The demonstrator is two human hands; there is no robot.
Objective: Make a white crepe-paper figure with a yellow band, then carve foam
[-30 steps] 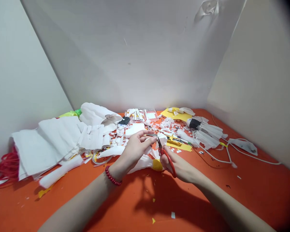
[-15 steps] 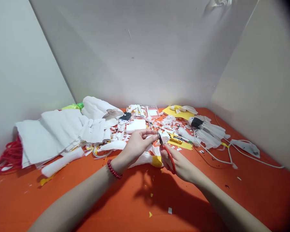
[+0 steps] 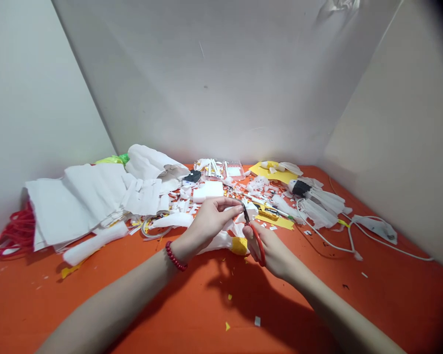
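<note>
My left hand (image 3: 208, 219), with a red bead bracelet (image 3: 175, 256) at its wrist, is closed in a pinch between thumb and index finger. A small piece of white paper (image 3: 250, 208) shows at its fingertips, partly hidden. My right hand (image 3: 269, 248) grips the red handles of a pair of scissors (image 3: 257, 241), whose dark blades point up and lie right by the left fingertips. Under both hands, a white roll with a yellow end (image 3: 239, 246) lies on the orange table (image 3: 177, 314).
White sheets (image 3: 84, 201) and red cord (image 3: 16, 233) lie at left. Behind the hands are paper scraps, a clear box (image 3: 234, 169) and a yellow cutter (image 3: 268, 212). At right sit a white tasselled piece with a black band (image 3: 301, 189) and a white cable (image 3: 328, 241). Walls enclose three sides.
The scissors and right hand have shifted slightly left, and the blades look closer together. My left hand stays almost still. The view has moved a little.
</note>
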